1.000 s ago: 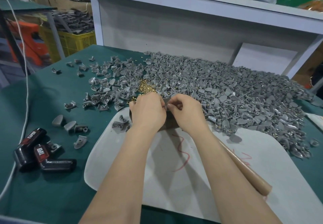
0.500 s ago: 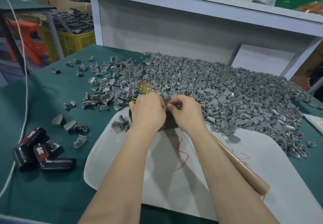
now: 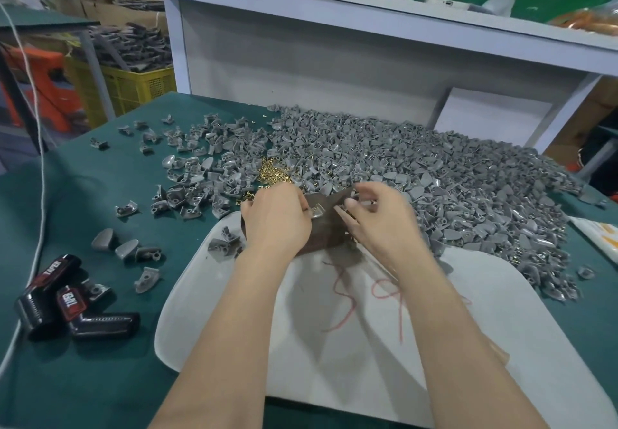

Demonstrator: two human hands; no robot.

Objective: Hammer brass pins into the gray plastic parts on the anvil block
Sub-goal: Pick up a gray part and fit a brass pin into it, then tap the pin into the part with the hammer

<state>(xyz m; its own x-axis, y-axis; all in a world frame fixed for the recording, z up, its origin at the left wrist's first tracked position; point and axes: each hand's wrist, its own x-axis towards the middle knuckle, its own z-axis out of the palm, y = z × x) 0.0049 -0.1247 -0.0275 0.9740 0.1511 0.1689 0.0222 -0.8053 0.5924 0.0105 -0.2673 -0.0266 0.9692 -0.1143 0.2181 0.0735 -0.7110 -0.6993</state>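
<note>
A dark brown anvil block point(image 3: 326, 233) stands at the far edge of the white mat point(image 3: 368, 345). One gray plastic part point(image 3: 317, 211) lies on top of it. My left hand point(image 3: 276, 224) grips the part at the block's left side, fingers curled over it. My right hand point(image 3: 379, 219) hovers just right of the part, thumb and forefinger pinched on something tiny that looks like a brass pin. A small pile of loose brass pins point(image 3: 272, 174) lies just beyond my left hand. My right forearm hides the hammer handle.
A big heap of gray parts point(image 3: 451, 187) covers the green table behind and to the right. Scattered parts point(image 3: 187, 174) lie at the left, and two black tape holders point(image 3: 63, 304) sit near the left edge. A white shelf point(image 3: 334, 3) rises behind.
My right hand has drawn a little to the right, away from my left hand, uncovering the gray part and the top of the block. My left hand has stayed put.
</note>
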